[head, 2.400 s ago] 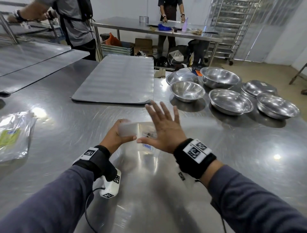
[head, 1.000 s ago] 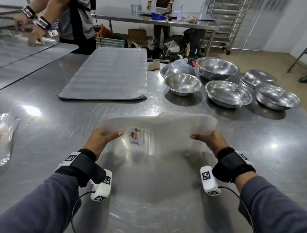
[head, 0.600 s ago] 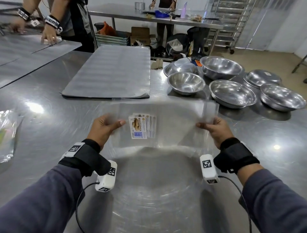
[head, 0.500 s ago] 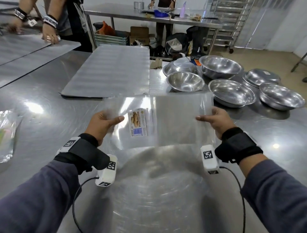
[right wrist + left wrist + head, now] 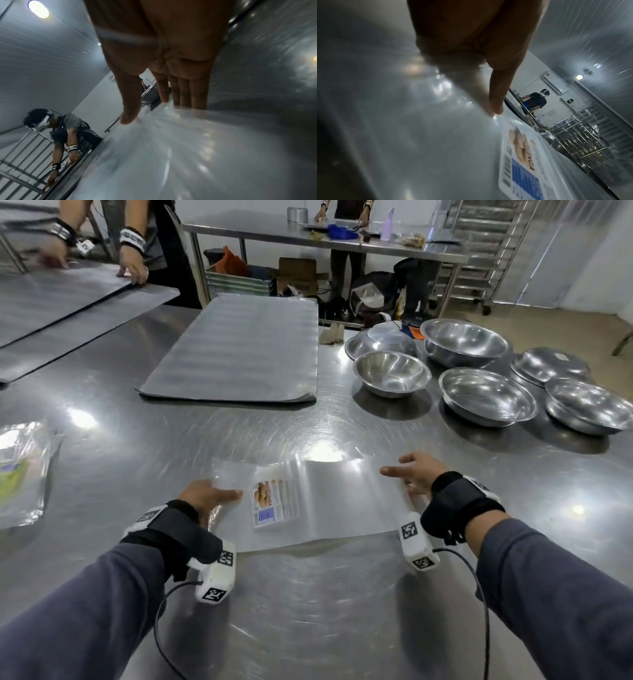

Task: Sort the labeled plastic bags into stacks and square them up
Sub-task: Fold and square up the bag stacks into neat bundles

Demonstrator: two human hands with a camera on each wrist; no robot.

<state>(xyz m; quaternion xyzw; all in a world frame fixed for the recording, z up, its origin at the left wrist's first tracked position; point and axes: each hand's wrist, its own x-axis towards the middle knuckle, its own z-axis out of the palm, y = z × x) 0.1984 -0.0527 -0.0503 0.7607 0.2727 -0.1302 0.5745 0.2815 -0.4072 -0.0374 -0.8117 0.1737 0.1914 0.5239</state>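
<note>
A clear bag (image 5: 329, 505) with a printed label (image 5: 274, 503) lies flat on the steel table (image 5: 308, 611). The left hand (image 5: 205, 496) and right hand (image 5: 416, 474) rest at its ends, fingers straight. Beyond, upright bowls (image 5: 486, 395) sit empty; more bags (image 5: 20, 474) lie far left.

- Brushed stainless steel table (image 5: 308, 628), glossy with swirl marks.
- Clear, glossy plastic bags (image 5: 342, 505) bearing a printed paper label (image 5: 274, 503).
- Polished metal bowls (image 5: 486, 397).
- Ribbed matt grey sheet (image 5: 239, 347).
</note>
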